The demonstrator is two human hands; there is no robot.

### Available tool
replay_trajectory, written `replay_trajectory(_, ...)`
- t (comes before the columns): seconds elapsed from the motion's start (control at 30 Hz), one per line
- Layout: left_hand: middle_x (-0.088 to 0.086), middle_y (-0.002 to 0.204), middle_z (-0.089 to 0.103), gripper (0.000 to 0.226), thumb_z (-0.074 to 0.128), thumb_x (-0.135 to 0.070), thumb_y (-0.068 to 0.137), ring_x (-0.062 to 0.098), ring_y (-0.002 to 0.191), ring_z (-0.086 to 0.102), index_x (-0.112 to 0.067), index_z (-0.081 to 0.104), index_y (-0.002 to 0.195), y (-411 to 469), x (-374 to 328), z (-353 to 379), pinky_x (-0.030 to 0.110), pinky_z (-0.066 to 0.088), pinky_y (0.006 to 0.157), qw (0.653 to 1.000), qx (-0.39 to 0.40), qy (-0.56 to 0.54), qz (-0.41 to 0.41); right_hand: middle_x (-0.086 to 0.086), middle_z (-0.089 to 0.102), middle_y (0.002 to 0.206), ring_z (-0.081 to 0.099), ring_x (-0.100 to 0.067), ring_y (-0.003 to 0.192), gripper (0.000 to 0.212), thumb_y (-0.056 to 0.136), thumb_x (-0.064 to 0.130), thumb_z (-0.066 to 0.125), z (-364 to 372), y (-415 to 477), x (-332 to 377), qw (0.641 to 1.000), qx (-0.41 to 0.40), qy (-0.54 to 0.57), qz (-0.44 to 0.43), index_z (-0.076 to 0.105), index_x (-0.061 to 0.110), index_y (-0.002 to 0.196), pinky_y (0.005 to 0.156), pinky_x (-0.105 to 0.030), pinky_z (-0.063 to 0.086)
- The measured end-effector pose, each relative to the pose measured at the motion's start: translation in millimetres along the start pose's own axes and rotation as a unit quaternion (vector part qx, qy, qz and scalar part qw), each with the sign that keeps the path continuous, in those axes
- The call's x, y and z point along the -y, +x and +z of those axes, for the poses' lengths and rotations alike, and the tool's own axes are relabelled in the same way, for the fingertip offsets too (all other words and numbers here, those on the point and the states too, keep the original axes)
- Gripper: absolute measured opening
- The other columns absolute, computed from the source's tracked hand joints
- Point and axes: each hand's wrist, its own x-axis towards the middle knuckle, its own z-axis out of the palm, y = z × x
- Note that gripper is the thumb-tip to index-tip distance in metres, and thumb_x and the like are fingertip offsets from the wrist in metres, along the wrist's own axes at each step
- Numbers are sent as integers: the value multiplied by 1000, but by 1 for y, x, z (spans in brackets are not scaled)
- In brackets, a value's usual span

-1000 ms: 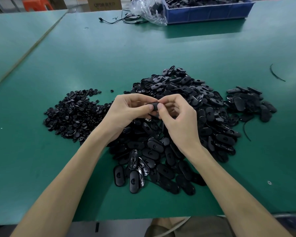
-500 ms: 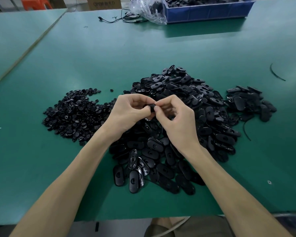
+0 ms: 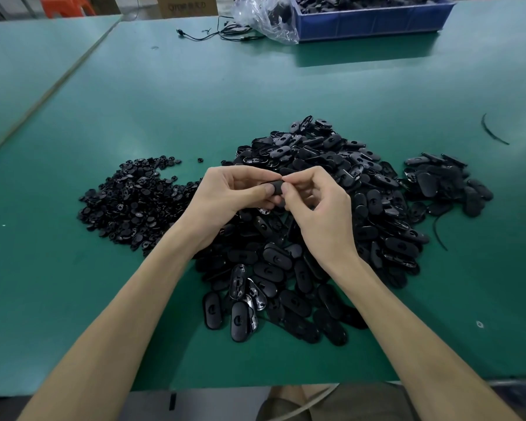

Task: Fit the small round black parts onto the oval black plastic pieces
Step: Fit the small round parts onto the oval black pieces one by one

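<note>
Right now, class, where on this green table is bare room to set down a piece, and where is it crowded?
Bare table lies between the oval pile and the blue bin, and at near left, in front of the round parts. Crowded: the middle band of piles.

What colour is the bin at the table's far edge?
The bin is blue; head view.

Two hands are shown, the left hand point(image 3: 225, 202) and the right hand point(image 3: 319, 208), with one oval black piece point(image 3: 276, 189) held between them. Three heaps are laid on one green table point(image 3: 255, 86): one round-part heap point(image 3: 134, 205), one large oval-piece heap point(image 3: 316, 159) and one lesser oval-piece heap point(image 3: 447, 183), their contents too numerous to be counted. One blue bin point(image 3: 371, 25), one clear bag point(image 3: 264, 19) and two loose black strips point(image 3: 495, 133) are included.
</note>
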Motion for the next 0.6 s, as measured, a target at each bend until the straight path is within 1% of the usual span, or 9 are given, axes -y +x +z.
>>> replay_trajectory(0.2, 21, 104, 77, 22, 71, 2, 93, 28, 90, 77, -1, 75, 115, 1, 1, -1, 32, 62, 86, 1000, 9, -8, 5, 12, 76, 92, 76, -6, 79, 7, 99, 9, 69, 0, 0, 0, 1000, -1, -8, -6, 69, 15, 101, 75, -23, 60)
replay_trajectory(0.3, 21, 104, 77, 22, 70, 3, 93, 29, 90, 77, 1, 74, 115, 1, 1, 2, 34, 62, 88, 1000, 0, 1, 8, 11, 75, 91, 75, -5, 78, 7, 99, 8, 69, -1, 1, 0, 1000, 1, -12, -11, 69, 15, 100, 73, -19, 57)
replay_trajectory(0.37, 20, 103, 78, 23, 70, 3, 93, 30, 91, 77, 2, 74, 115, 0, 1, 2, 36, 62, 90, 1000, -4, 9, 8, 9, 75, 88, 75, -7, 80, 8, 99, 7, 69, -1, 1, -1, 1000, 3, -15, -10, 69, 15, 100, 74, -23, 59)
replay_trajectory(0.47, 19, 102, 78, 22, 70, 4, 93, 30, 91, 77, 1, 74, 114, 0, 0, 2, 37, 62, 89, 1000, -8, 22, 13, 5, 75, 88, 76, -12, 83, 8, 98, 7, 69, -1, 0, -2, 1000, 7, -21, -5, 68, 14, 101, 78, -34, 62)
replay_trajectory(0.6, 15, 98, 79, 19, 70, 5, 93, 26, 85, 78, -2, 76, 110, 0, 0, 4, 34, 63, 86, 999, -15, 47, 21, 2, 76, 89, 75, -16, 85, 8, 98, 7, 69, -1, 0, -2, 1000, 11, -22, 2, 68, 15, 99, 80, -40, 62)
